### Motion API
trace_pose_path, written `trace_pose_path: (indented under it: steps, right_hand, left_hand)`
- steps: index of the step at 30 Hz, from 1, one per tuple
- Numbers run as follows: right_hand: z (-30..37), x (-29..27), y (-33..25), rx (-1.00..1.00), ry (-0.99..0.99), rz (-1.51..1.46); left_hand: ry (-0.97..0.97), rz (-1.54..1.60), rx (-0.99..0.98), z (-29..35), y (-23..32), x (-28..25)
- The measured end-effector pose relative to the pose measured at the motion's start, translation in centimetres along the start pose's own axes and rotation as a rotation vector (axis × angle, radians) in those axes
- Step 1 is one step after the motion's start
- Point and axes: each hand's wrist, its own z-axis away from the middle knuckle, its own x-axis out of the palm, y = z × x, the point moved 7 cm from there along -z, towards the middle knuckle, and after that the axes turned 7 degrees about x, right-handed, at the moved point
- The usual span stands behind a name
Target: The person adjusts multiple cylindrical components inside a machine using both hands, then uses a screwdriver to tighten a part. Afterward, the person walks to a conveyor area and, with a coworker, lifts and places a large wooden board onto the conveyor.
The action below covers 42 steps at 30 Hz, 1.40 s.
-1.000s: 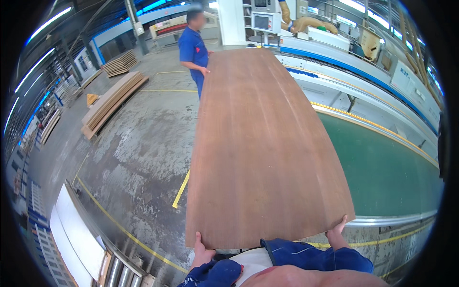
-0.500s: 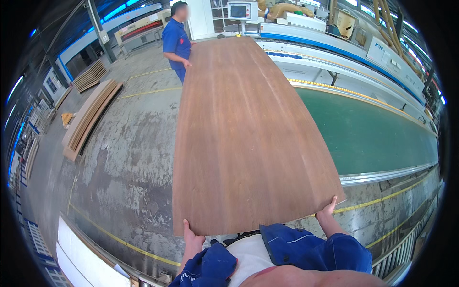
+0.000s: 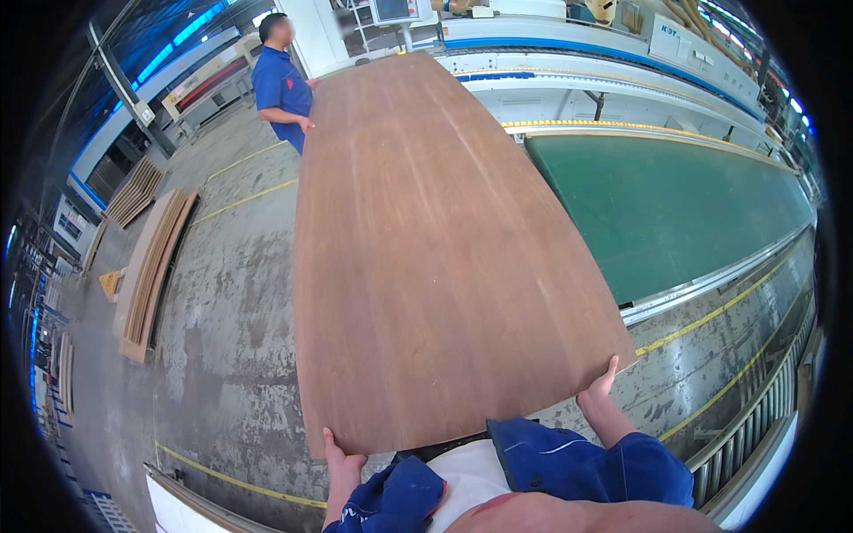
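A large brown wood-grain panel (image 3: 444, 258) stretches lengthwise away from me. My left hand (image 3: 341, 455) grips its near edge close to the left corner, thumb on top and fingers hidden underneath. Near the right corner, my right hand (image 3: 601, 387) holds the same edge, also with the thumb on top and fingers out of sight below. At the panel's far left side a co-worker (image 3: 284, 84) in blue has hands on its edge. The panel's right side lies next to a green conveyor bed (image 3: 684, 204), partly covering it.
Along the right runs a long white and blue machine (image 3: 604, 53) with a control screen (image 3: 394, 10) at its far end. Stacked boards (image 3: 155, 275) lie on the floor to the left. A metal roller rack (image 3: 746, 444) stands at the near right, a white board (image 3: 191, 506) at the near left.
My view has turned to the right, so the surroundings shift left and tilt. Both my hands keep their hold on the panel, and the co-worker still has hands on its far side.
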Motion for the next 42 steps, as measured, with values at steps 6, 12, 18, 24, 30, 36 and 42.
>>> trace_pose_path:
  steps: [6, 12, 18, 24, 30, 36, 42]
  right_hand:
    - [2.6, 1.2, 7.3, -0.002, -0.053, -0.093]
    - [8.4, 4.2, 15.4, -0.097, -0.142, -0.128]
    - [11.9, 4.6, 20.6, -0.027, 0.024, -0.117]
    - [13.6, 6.1, 23.1, -0.058, 0.009, -0.116]
    - [13.6, 6.1, 23.0, -0.058, -0.026, -0.144]
    - [11.1, 5.0, 19.9, -0.033, 0.010, -0.131]
    - [9.1, 3.9, 17.7, -0.026, 0.084, -0.081]
  left_hand:
    - [0.084, 0.179, -0.159, -4.4, 4.5, -3.3]
    - [0.087, 0.244, -0.165, -10.9, 11.3, -6.5]
    - [0.069, 0.215, -0.197, -15.0, 15.6, -10.1]
    - [0.040, 0.186, -0.176, -18.0, 17.7, -11.3]
    - [0.031, 0.195, -0.186, -17.2, 17.8, -11.4]
    - [0.004, 0.084, -0.243, -15.5, 14.6, -11.0]
    - [-0.064, 0.112, -0.314, -14.4, 12.3, -9.7]
